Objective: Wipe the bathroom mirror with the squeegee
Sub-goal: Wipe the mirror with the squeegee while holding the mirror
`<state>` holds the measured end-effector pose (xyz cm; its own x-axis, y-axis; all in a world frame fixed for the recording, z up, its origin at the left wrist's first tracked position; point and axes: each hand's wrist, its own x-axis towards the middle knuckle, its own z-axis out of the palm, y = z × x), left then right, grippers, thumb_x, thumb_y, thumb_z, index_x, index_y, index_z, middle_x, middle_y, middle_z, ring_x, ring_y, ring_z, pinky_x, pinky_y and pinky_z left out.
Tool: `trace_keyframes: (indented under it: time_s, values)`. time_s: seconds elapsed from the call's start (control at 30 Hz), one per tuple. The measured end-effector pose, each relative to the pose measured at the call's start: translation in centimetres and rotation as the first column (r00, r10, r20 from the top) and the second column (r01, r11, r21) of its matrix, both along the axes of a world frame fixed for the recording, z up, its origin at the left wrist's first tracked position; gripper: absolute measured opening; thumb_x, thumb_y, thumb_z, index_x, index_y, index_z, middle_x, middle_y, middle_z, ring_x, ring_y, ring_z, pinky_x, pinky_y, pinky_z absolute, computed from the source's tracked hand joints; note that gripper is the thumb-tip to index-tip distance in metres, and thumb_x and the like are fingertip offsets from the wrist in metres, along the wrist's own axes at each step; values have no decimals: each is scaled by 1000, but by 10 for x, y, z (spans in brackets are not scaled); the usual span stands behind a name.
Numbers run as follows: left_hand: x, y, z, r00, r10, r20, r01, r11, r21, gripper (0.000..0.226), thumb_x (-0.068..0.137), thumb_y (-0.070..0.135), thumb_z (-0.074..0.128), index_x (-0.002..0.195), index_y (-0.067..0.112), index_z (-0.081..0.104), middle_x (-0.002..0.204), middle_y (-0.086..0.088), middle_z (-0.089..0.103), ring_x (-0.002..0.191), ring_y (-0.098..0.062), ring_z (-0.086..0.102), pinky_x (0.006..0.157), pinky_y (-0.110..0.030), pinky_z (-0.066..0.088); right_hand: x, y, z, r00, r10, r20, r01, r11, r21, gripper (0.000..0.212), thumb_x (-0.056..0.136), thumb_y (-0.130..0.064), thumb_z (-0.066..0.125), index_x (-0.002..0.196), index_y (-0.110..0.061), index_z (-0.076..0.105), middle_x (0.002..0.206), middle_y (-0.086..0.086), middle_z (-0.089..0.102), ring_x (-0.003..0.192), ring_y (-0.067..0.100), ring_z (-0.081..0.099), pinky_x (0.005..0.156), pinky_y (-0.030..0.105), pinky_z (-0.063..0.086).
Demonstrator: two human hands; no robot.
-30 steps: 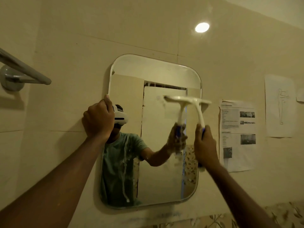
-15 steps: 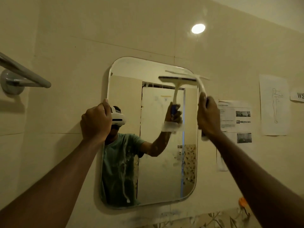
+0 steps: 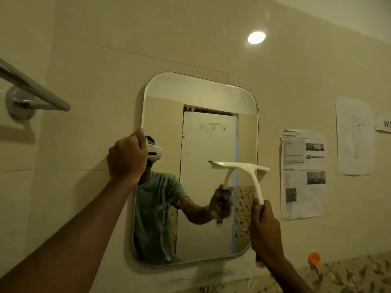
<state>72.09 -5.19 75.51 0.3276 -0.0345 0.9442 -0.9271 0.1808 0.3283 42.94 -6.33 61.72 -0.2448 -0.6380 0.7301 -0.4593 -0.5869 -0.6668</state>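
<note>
Tiled wall (image 3: 105, 39): cream, glossy, thin joint lines; round light glare (image 3: 256, 37) upper right. Mirror (image 3: 203, 94): rounded corners, fixed upright at centre, white drip streaks on lower left glass. Towel bar (image 3: 36, 92) on round bracket (image 3: 19, 102), far left. Right of mirror, near it: printed sheet (image 3: 303, 174), text plus small photos. Further right, higher: sheet with outline figure (image 3: 354, 136); paper label (image 3: 384, 123), cut by frame edge. Orange hook (image 3: 314, 258) low right, just above floral tile band (image 3: 349, 275).

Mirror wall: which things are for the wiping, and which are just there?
For the job: rounded rectangular glass mirror; white plastic squeegee, gripped by right hand; left hand holding the mirror's edge.
Just there: grey metal towel rail; printed paper sheet; paper figure drawing.
</note>
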Motion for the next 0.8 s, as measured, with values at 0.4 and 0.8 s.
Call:
trace_keyframes:
  time_s: [0.4,0.8]
  values:
    - [-1,7,-8,1000,-22,1,22,999,27,58,105,35,30,77,-2,66,68,-23,67,61,-39,65,56,-34,50,4,-30,48,998,42,35,-36,985,-166,24,100,-35,39,88,-15,46,61,-1,49,40,3,46,37,15,43]
    - [2,5,-37,1000,-11,9,10,997,71,58,105,36,29,78,-2,65,66,-22,66,58,-38,64,51,-31,43,-4,-1,1,997,53,60,-47,994,-96,31,99,-40,37,82,-16,48,62,1,53,43,2,49,38,14,43]
